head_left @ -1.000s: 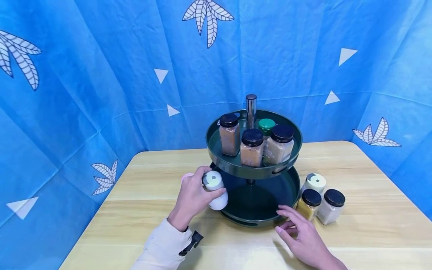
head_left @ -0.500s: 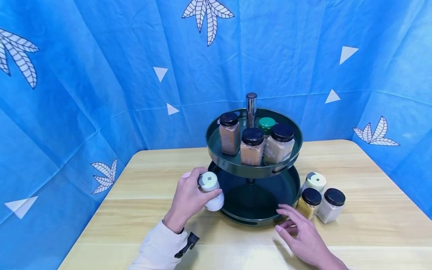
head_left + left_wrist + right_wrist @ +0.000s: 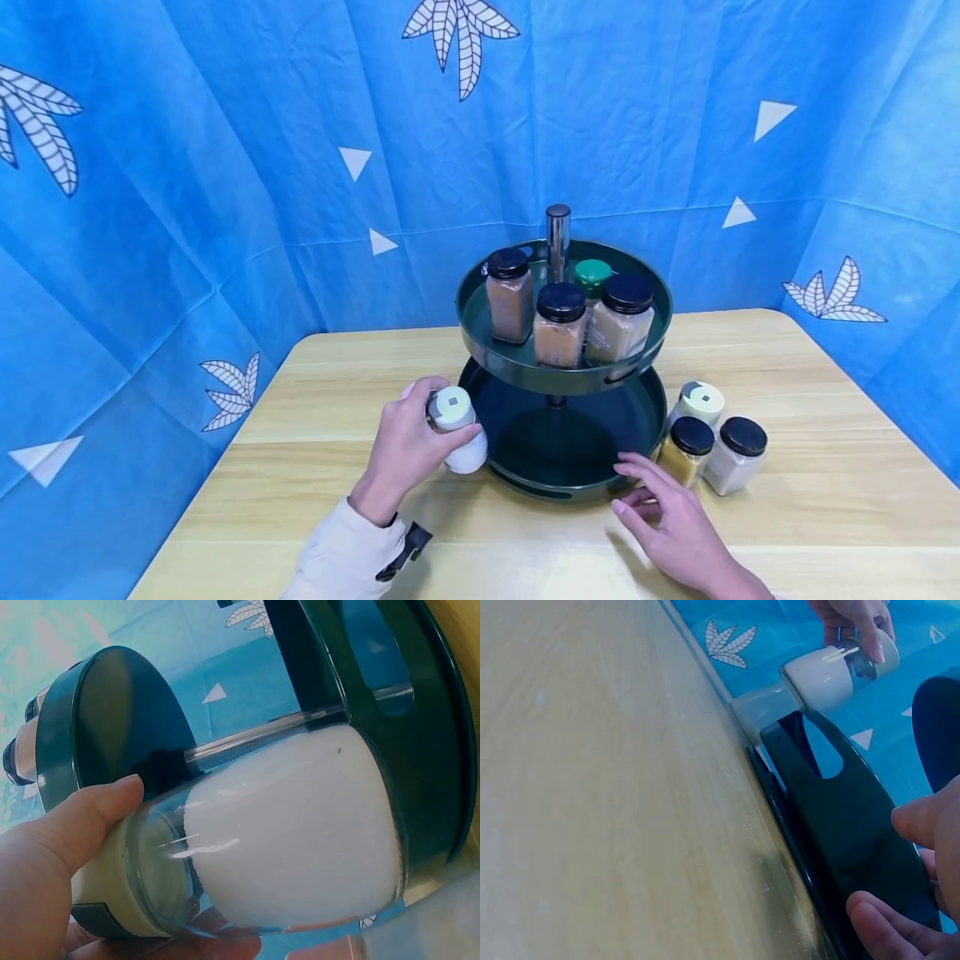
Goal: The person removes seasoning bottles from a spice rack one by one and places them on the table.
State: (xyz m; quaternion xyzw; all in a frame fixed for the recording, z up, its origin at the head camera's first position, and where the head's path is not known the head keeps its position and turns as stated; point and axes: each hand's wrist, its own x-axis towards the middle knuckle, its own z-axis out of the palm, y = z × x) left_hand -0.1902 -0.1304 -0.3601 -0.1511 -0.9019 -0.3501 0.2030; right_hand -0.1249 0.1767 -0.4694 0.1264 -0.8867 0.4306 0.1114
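My left hand (image 3: 405,442) grips a clear glass jar of white powder (image 3: 292,832) by its pale lid (image 3: 452,404). The jar hangs tilted, just off the left edge of a dark green two-tier turntable rack (image 3: 555,382). Behind that hand stands another jar with a pink lid (image 3: 408,390), mostly hidden; its see-through side (image 3: 767,709) shows in the right wrist view. My right hand (image 3: 671,521) rests with loosely bent fingers at the front right rim of the lower tray (image 3: 855,840). Whether its fingertips touch that rim I cannot tell.
On the upper tier stand black-lidded spice jars (image 3: 561,325) and a green-lidded one (image 3: 592,275). Right of the rack, a pale-lidded jar (image 3: 701,402), a yellow spice jar (image 3: 684,454) and a white one (image 3: 735,458) stand close together on the wooden table (image 3: 337,392). Blue cloth (image 3: 637,125) hangs behind.
My left hand has drifted left and slightly toward me with the glass jar, away from over the lower tray's edge. My right hand has stayed in place.
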